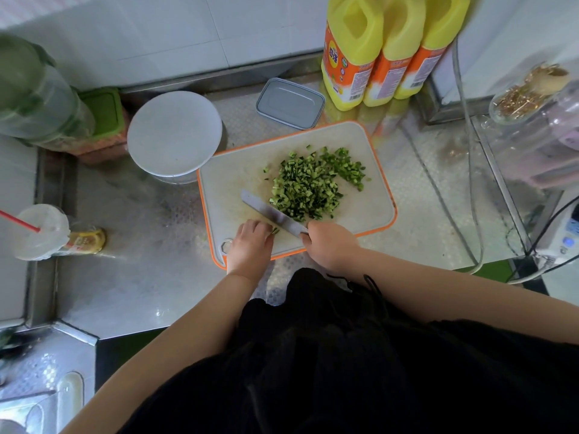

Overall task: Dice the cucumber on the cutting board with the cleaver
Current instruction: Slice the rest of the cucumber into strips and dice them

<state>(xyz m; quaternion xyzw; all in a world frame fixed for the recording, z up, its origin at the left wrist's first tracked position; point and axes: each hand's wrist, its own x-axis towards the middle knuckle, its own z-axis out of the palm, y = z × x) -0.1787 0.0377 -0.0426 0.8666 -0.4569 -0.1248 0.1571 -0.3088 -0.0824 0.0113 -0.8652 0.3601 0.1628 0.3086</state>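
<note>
I am watching the right hand point(329, 242) gripping the cleaver point(272, 216) while the left hand point(252, 242) is pinching the last wet, slippery cucumber point(275, 230) bit on the cutting board point(369, 208), middle of the frame.

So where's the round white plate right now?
The round white plate sits in the head view's upper left, on the steel counter, touching the orange-rimmed cutting board's far-left corner.

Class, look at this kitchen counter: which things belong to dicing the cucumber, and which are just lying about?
In the job:
cutting board
cleaver, held by right hand
diced cucumber
uncut cucumber end under left hand

Lying about:
white plate
grey lidded box
yellow bottles
drink cup with straw
</note>
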